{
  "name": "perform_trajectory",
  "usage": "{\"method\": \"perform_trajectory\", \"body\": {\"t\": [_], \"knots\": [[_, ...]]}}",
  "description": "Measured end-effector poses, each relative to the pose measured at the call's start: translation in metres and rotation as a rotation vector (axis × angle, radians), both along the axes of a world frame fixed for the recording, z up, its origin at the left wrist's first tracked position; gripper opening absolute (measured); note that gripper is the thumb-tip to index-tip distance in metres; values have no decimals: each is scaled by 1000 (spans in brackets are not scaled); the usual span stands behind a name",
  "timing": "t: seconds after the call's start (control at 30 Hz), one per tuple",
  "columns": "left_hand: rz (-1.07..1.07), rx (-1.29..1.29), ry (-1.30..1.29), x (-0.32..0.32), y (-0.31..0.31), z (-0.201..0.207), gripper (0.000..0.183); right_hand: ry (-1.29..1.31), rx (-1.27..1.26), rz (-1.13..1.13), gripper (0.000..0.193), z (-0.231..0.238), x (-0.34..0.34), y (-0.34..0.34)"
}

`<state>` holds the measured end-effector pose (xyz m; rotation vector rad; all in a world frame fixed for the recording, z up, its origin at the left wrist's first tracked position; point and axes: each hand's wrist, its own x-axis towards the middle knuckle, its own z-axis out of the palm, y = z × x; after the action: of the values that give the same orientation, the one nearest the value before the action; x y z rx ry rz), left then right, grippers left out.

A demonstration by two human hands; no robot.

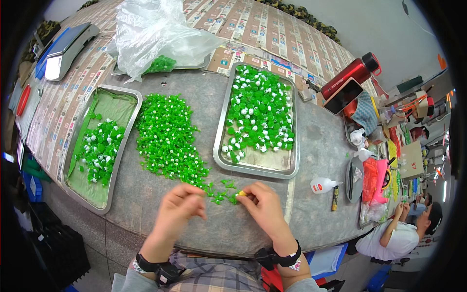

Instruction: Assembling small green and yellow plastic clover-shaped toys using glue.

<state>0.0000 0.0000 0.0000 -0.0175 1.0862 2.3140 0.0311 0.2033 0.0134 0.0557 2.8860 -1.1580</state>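
The left hand point(181, 209) is at the lower middle of the frame, slightly blurred, its fingers half curled toward the thumb; whether it has hold of anything, I cannot tell. The right hand point(265, 204), just right of centre, has thumb and fingertips closed on one small yellow piece point(242, 193).

A few loose green pieces point(220, 197) lie on the table point(311, 151) between the two hands, nearest the right fingertips. Just above the left hand, a long green pile point(168, 134) spreads toward the upper left, dotted with white; its pieces are too many to count.

Three metal trays stand around the pile: the left tray point(124, 144), lined in green, with a heap of green and white pieces at its middle; the right tray point(255, 172), above the right hand, much fuller; and the back tray point(194, 65) at upper left of centre, partly hidden under one clear plastic bag point(155, 39).

At the right of the frame are one small white bottle point(322, 185), one marker point(335, 198), one red flask point(352, 74) and one phone point(343, 96). One scale point(70, 46) sits at upper left, and one co-worker point(396, 238) is at lower right
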Motion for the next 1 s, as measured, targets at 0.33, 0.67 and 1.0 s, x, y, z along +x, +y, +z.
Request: {"method": "perform_trajectory", "body": {"t": [0.33, 0.67, 1.0], "knots": [[-223, -313, 133, 14, 47, 7, 16, 223, -111, -92, 7, 33, 33, 3], [-87, -122, -12, 10, 43, 1, 10, 308, 5, -911, 56, -14, 68, 145], [-92, 47, -196, 5, 42, -2, 12, 361, -752, -559, 45, 50, 41, 44]]}}
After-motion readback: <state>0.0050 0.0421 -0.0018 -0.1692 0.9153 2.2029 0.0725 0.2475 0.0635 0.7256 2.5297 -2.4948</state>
